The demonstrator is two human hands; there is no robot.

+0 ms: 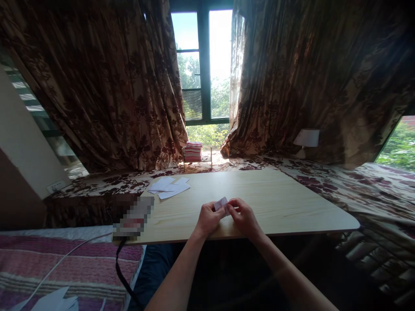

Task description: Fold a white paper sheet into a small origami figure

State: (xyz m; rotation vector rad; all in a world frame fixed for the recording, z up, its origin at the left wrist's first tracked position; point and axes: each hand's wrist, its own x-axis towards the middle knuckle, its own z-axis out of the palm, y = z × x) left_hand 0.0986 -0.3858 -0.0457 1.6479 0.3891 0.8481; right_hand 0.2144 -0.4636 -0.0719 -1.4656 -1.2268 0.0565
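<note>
A small pale piece of paper (221, 203) sits between both of my hands, just above the light wooden table (285, 203). My left hand (208, 219) pinches its left side with fingers curled. My right hand (244, 217) grips its right side, fingers closed over it. Both hands rest near the table's front edge at the middle.
Several white paper sheets (168, 187) lie at the table's back left. A blurred flat object (133, 219) with a dark cord sits on the left corner. A striped stack (193, 151) and a lamp (306, 141) stand by the curtained window. A striped bedcover (65, 263) lies at left.
</note>
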